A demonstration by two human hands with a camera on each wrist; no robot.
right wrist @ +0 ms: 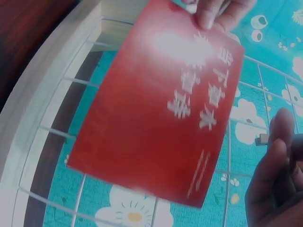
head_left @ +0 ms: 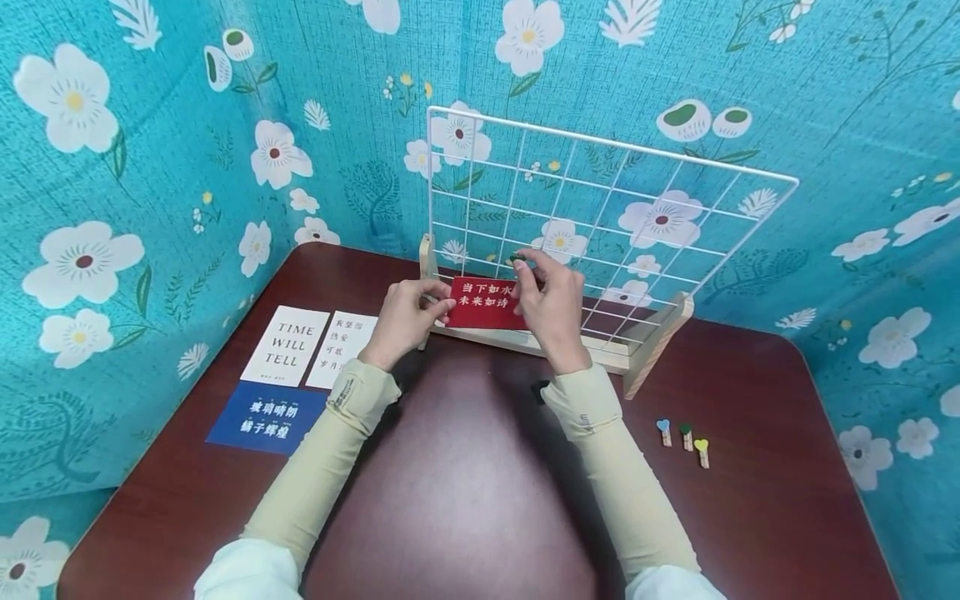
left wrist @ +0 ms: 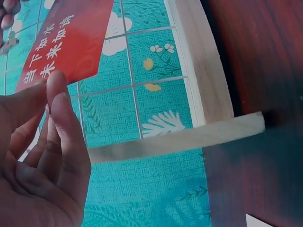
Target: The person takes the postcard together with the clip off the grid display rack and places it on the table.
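My left hand (head_left: 405, 321) pinches a red card (head_left: 483, 317) with white characters by its left edge. The card is held up in front of the white wire grid (head_left: 525, 126), near its lower left. At the card's right side, my right hand (head_left: 553, 308) pinches a small wooden clothespin (right wrist: 262, 139) between thumb and finger. A dark tip of it shows above the fingers in the head view. In the right wrist view, that clothespin is apart from the card. The left fingertips (right wrist: 208, 16) lie on the card's edge.
The grid stands in a wooden base (head_left: 615, 358). Two white cards, one lettered (head_left: 285, 367) and one with characters (head_left: 322, 375), lie at the left beside a blue card (head_left: 232, 417). Heart-topped clothespins, blue (head_left: 664, 433), green (head_left: 687, 437) and yellow (head_left: 702, 453), lie at the right.
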